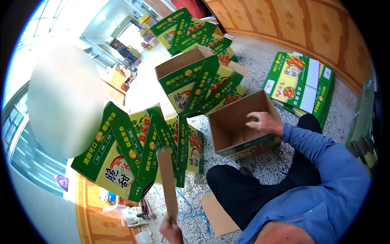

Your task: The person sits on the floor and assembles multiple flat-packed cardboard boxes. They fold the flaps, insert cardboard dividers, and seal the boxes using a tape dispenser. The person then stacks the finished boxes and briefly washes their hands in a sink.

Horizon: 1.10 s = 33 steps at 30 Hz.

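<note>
The left hand (170,231), low at the lower edge, has its fingers closed around the bottom end of a narrow brown cardboard strip (167,183). The strip stands nearly upright, its long axis running up toward the stack of green printed fruit cartons (134,152). Right of it, an open cardboard box (239,128) sits on the speckled terrazzo floor (264,166), its mouth tipped toward the person. The right hand (262,121), blue-sleeved arm extended, reaches inside with fingers curled; whether they grip anything cannot be told. Flattened green cartons (300,83) lie beyond, near the wooden wall panelling (292,24).
</note>
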Tool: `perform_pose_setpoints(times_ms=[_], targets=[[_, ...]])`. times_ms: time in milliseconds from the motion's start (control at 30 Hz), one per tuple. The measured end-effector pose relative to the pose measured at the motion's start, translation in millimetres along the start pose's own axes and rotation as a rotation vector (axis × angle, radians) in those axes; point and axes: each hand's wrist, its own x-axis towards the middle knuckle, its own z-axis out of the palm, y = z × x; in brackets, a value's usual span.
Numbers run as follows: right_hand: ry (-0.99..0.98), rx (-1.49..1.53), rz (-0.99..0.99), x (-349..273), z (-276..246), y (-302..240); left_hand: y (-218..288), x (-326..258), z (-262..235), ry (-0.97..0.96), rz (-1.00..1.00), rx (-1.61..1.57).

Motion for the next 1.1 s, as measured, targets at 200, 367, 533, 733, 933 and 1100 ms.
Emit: perform_pose_setpoints(times_ms=[200,367,533,733,933,1100], targets=[[-0.091,1.168,0.184,2,-53,-65,128,85,136,-0.062,0.606,-0.154],[0.121,0.970,0.464,-19,-128,-37,182,95,222,-0.137,0.729,-0.283],[0.371,0.877,0.389,-30,-158,17,207,105,283,-0.198,0.759,-0.340],[0.474,0.419,0.414,-5,-141,78,169,133,301,-0.185,0.564,-0.349],[0.496,0.127,0.404,20,-78,112,105,134,328,-0.355,0.089,-0.383],[0.435,0.151,0.442,28,-47,122,90,140,339,-0.414,0.013,-0.377]])
